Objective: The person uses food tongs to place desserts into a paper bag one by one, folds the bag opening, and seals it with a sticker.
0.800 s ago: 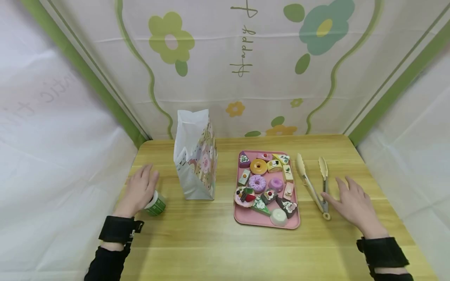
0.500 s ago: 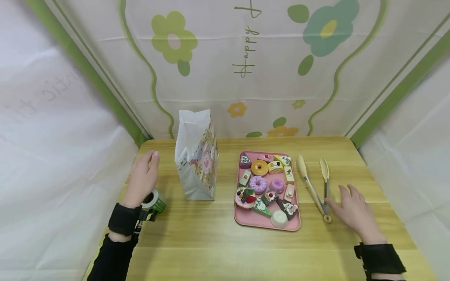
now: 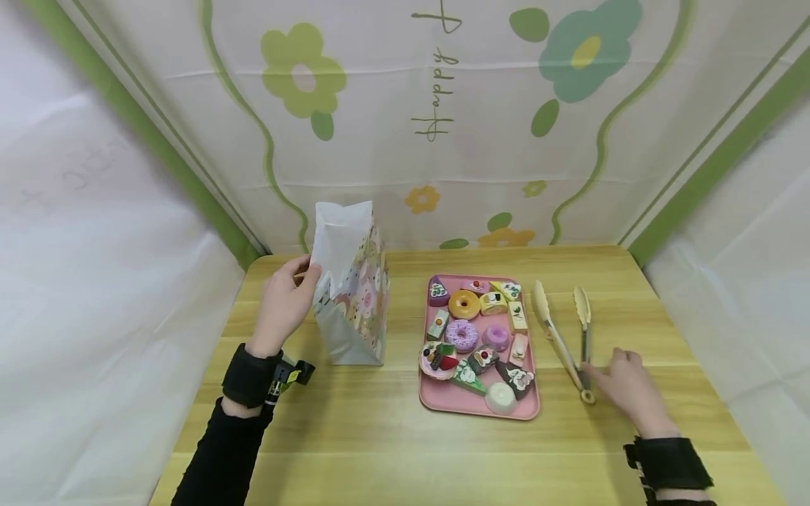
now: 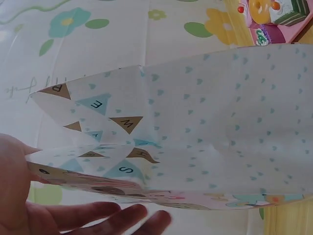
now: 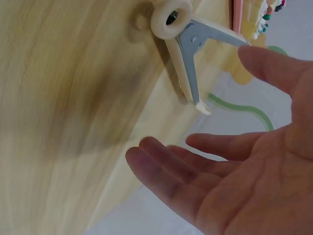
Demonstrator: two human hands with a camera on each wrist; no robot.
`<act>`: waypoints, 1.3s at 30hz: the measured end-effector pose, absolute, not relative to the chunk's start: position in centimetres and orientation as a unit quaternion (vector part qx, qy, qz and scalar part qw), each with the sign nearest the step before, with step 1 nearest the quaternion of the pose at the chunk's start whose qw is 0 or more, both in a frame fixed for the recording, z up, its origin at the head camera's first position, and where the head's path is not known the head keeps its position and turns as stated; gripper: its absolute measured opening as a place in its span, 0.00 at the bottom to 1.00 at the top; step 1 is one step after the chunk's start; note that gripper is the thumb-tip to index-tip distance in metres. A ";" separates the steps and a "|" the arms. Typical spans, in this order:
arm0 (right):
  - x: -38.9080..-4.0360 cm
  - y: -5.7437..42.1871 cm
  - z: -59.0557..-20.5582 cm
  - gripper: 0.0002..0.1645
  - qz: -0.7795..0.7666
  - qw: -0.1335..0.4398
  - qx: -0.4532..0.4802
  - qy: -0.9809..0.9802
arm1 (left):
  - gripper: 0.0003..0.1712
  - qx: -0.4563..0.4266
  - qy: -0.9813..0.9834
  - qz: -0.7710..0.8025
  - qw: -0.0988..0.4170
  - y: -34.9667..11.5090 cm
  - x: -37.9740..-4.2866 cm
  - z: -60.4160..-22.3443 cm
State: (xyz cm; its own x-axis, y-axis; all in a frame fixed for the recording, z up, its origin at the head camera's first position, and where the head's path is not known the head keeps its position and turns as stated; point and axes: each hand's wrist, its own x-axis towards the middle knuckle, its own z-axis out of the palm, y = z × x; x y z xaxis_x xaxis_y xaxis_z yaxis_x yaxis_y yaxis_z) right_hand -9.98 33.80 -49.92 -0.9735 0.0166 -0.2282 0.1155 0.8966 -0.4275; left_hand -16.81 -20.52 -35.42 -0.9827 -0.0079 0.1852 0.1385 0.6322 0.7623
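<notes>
My left hand [image 3: 285, 299] pinches the upper left edge of a white paper bag [image 3: 369, 295] with a printed front, which stands upright with its mouth open. In the left wrist view, the bag's inner wall [image 4: 215, 117] shows small blue hearts, and my other fingers [image 4: 93, 213] stretch along outside it. My right hand [image 3: 633, 386] hovers beside the tongs [image 3: 560, 351], its thumb near one arm. From the right wrist view, the fingers are loosely bent, hold nothing and stay apart from the tongs' ring end [image 5: 171, 19].
A pink tray [image 3: 455, 404] carrying several toy cakes and doughnuts, such as a purple doughnut [image 3: 462, 336], lies between bag and tongs. A green roll is almost wholly hidden behind the left wrist. Fabric walls [image 3: 380, 140] enclose the wooden table [image 3: 380, 450].
My left hand has moved right from above the green roll to the bag's edge and taken hold of it. My right hand has drawn slightly down and left, closer to the tongs' ring end.
</notes>
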 end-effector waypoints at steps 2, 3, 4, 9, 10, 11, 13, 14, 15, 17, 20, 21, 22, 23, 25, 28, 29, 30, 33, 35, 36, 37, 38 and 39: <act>-10.3 33.5 -50.0 0.58 -0.227 0.124 0.030 0.966 | 0.27 -0.034 -0.905 -0.418 0.075 -20.6 -16.8 -35.4; -10.5 33.4 -50.0 0.54 -0.224 0.129 0.029 0.965 | 0.26 -0.034 -0.908 -0.412 0.069 -20.7 -16.8 -35.4; -10.6 33.2 -50.0 0.50 -0.222 0.133 0.031 0.965 | 0.25 -0.033 -0.911 -0.406 0.063 -20.7 -16.8 -35.3; -11.3 32.7 -50.8 0.37 -0.201 0.137 0.041 0.969 | 0.21 -0.036 -0.922 -0.382 0.046 -20.6 -17.0 -35.1; -11.4 32.7 -51.1 0.37 -0.198 0.134 0.043 0.970 | 0.22 -0.037 -0.923 -0.382 0.042 -20.6 -16.9 -34.9; -11.4 32.7 -51.3 0.37 -0.195 0.134 0.046 0.971 | 0.22 -0.037 -0.923 -0.381 0.040 -20.6 -16.8 -34.8; -11.6 32.5 -51.6 0.37 -0.194 0.135 0.052 0.970 | 0.23 -0.037 -0.924 -0.379 0.032 -20.5 -16.5 -34.5; -11.7 32.4 -51.6 0.37 -0.194 0.136 0.057 0.970 | 0.23 -0.038 -0.924 -0.379 0.028 -20.5 -16.3 -34.3; -11.8 32.3 -51.6 0.37 -0.197 0.137 0.062 0.969 | 0.24 -0.038 -0.925 -0.378 0.023 -20.5 -16.1 -34.2; -12.1 32.0 -51.6 0.38 -0.199 0.138 0.068 0.968 | 0.24 -0.037 -0.926 -0.375 0.014 -20.5 -15.6 -33.8; -12.5 31.6 -51.5 0.40 -0.203 0.134 0.074 0.967 | 0.25 -0.036 -0.926 -0.375 0.006 -20.5 -14.9 -33.6; -12.7 31.4 -51.5 0.41 -0.205 0.134 0.076 0.967 | 0.25 -0.034 -0.926 -0.375 0.005 -20.5 -14.7 -33.6; -12.8 31.3 -51.5 0.42 -0.203 0.133 0.076 0.967 | 0.25 -0.031 -0.926 -0.377 0.004 -20.4 -14.4 -33.6; -13.0 31.2 -51.6 0.43 -0.203 0.133 0.076 0.967 | 0.25 -0.027 -0.925 -0.380 0.004 -20.4 -14.1 -33.6; -13.4 31.1 -51.7 0.44 -0.205 0.132 0.078 0.967 | 0.26 -0.015 -0.923 -0.384 0.003 -20.3 -13.6 -33.6; -14.0 30.9 -51.9 0.47 -0.203 0.125 0.080 0.968 | 0.26 0.003 -0.922 -0.386 0.013 -20.0 -13.1 -33.7; -14.1 30.9 -52.0 0.47 -0.205 0.123 0.083 0.967 | 0.26 0.008 -0.922 -0.386 0.020 -19.9 -13.0 -33.8; -14.3 30.9 -52.1 0.48 -0.205 0.122 0.086 0.967 | 0.25 0.013 -0.922 -0.387 0.027 -19.7 -13.0 -33.9; -14.7 31.0 -52.3 0.48 -0.217 0.125 0.093 0.964 | 0.25 0.023 -0.917 -0.396 0.050 -19.3 -13.0 -34.4; -14.8 31.2 -52.3 0.45 -0.230 0.128 0.093 0.960 | 0.24 0.031 -0.914 -0.401 0.058 -19.0 -12.9 -34.7; -14.9 31.3 -52.4 0.43 -0.236 0.129 0.092 0.959 | 0.24 0.035 -0.913 -0.403 0.060 -18.9 -12.9 -34.8; -15.0 31.4 -52.4 0.42 -0.245 0.129 0.093 0.956 | 0.24 0.037 -0.912 -0.404 0.062 -18.8 -12.8 -34.9; -15.0 31.5 -52.4 0.41 -0.256 0.128 0.095 0.954 | 0.23 0.040 -0.911 -0.406 0.064 -18.7 -12.8 -34.9; -15.0 31.6 -52.4 0.41 -0.264 0.125 0.097 0.951 | 0.23 0.043 -0.911 -0.406 0.067 -18.7 -12.8 -35.0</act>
State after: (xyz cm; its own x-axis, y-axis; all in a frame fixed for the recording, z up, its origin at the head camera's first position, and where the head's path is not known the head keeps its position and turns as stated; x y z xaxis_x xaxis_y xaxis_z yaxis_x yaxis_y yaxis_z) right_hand -15.04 31.64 -52.38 -0.9501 0.1182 -0.2886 0.2500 0.8418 -0.4783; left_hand -12.83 -18.66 -34.95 -0.9874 -0.1321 0.0867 -0.0239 0.6672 0.7445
